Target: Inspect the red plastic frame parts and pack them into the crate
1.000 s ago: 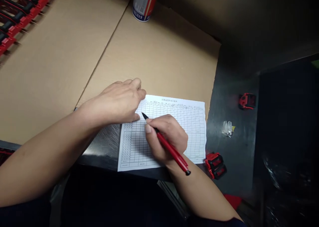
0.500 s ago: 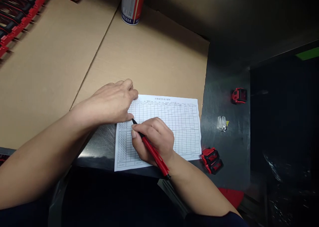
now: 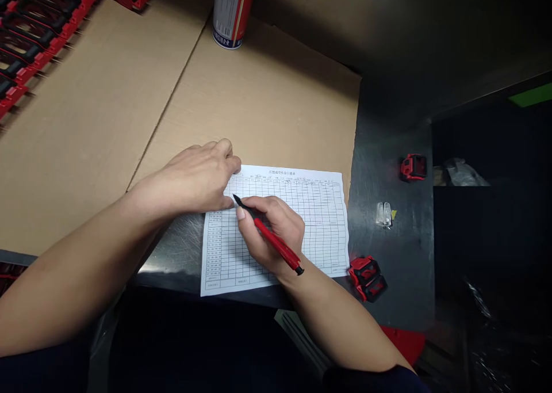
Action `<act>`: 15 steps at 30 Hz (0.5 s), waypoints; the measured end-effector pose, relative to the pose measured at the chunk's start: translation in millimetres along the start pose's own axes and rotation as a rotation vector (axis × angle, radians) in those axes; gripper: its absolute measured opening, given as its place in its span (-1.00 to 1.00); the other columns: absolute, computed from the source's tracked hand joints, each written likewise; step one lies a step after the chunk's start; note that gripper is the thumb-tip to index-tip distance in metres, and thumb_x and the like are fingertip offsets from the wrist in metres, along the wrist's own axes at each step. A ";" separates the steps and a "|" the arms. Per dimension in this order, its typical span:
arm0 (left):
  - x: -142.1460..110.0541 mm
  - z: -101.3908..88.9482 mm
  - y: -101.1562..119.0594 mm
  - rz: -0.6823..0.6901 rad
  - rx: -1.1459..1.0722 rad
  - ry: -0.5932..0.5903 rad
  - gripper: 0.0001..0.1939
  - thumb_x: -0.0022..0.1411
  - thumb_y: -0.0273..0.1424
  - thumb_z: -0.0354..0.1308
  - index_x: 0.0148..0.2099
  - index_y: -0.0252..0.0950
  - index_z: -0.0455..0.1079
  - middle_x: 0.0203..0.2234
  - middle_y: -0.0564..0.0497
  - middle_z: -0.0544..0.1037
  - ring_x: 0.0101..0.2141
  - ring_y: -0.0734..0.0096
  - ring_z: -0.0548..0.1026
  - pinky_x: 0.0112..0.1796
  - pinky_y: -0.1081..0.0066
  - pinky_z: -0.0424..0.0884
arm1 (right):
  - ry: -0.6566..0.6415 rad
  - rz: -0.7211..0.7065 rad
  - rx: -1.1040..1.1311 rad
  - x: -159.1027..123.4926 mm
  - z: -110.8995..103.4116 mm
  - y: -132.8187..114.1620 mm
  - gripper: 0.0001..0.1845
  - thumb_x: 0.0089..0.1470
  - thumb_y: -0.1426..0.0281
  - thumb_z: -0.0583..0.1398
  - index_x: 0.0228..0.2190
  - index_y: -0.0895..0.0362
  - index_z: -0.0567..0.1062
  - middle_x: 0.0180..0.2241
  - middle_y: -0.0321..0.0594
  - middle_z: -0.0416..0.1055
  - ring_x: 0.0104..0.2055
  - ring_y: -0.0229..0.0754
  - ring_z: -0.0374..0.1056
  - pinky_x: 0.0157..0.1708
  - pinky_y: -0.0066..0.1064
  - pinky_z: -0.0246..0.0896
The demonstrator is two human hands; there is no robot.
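My right hand [image 3: 269,232] is shut on a red pen [image 3: 276,243] with a black tip, and the tip rests on a printed grid form [image 3: 321,226]. The form is a white sheet with ruled columns and small text, too small to read. My left hand [image 3: 198,177] lies at the form's upper left corner, fingers curled, touching the paper and holding nothing. Part of the form's left side is hidden under my right hand.
The form lies on a steel bench [image 3: 401,278] at the edge of a cardboard sheet [image 3: 259,99]. A spray can [image 3: 233,13] stands behind. Rows of red and black parts [image 3: 30,36] lie far left; two red parts [image 3: 366,278] and a clear piece [image 3: 383,214] sit right.
The pen now lies flatter, and its tip has moved slightly up the form from half a second ago. The whole view has shifted left since one second ago.
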State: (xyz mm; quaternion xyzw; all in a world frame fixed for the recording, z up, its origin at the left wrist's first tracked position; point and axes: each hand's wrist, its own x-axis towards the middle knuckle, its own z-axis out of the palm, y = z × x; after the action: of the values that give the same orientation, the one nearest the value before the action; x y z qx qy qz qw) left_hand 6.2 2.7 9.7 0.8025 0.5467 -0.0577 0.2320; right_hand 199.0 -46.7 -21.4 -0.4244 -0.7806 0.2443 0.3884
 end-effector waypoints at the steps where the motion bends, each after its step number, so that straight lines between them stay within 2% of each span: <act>1: 0.0 0.0 0.1 0.002 -0.001 0.004 -0.46 0.13 -0.14 0.25 0.12 -0.24 0.40 0.02 -0.15 0.37 -0.03 0.06 0.45 -0.08 0.23 0.40 | -0.008 0.060 0.032 1.9 0.0 0.9 -0.94 0.18 0.40 0.27 -0.26 0.03 0.56 -0.35 -0.27 0.59 -0.38 -0.17 0.50 -0.35 -0.30 0.44; 5: -0.2 0.0 0.4 0.012 0.004 0.004 -0.44 0.11 -0.11 0.28 0.10 -0.26 0.40 0.03 -0.15 0.37 -0.04 0.05 0.46 -0.09 0.22 0.41 | 0.014 0.378 0.162 13.5 1.5 8.9 -0.90 0.16 0.30 0.31 -0.35 0.05 0.59 -0.40 -0.29 0.58 -0.40 -0.20 0.48 -0.39 -0.35 0.41; 7: -0.7 -0.3 0.8 0.014 0.011 0.003 -0.46 0.11 -0.11 0.29 0.08 -0.27 0.41 0.01 -0.15 0.38 -0.06 0.06 0.47 -0.11 0.22 0.41 | 0.034 0.455 0.190 18.4 3.2 12.8 -0.88 0.13 0.28 0.32 -0.37 0.06 0.59 -0.40 -0.29 0.58 -0.42 -0.22 0.46 -0.42 -0.37 0.39; 11: -2.8 -2.2 2.8 0.020 0.017 0.010 -0.50 0.14 -0.13 0.27 0.06 -0.29 0.41 0.00 -0.14 0.39 -0.09 0.08 0.48 -0.13 0.23 0.42 | 0.048 0.512 0.163 20.9 6.2 14.7 -0.90 0.05 0.30 0.35 -0.39 0.08 0.60 -0.40 -0.29 0.58 -0.42 -0.21 0.45 -0.42 -0.39 0.37; 15: -4.3 -4.1 4.8 0.018 0.010 0.011 -0.50 0.17 -0.17 0.25 0.10 -0.30 0.40 0.03 -0.16 0.38 -0.05 0.07 0.48 -0.09 0.23 0.41 | 0.046 0.488 0.135 18.9 6.4 13.7 -0.91 0.04 0.32 0.36 -0.43 0.07 0.60 -0.44 -0.30 0.56 -0.41 -0.21 0.45 -0.42 -0.39 0.35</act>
State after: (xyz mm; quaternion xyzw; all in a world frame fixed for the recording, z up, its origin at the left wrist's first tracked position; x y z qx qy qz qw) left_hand 8.3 -0.5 16.3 0.8087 0.5405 -0.0538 0.2256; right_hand 193.9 -23.8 -27.3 -0.5788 -0.6279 0.3727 0.3631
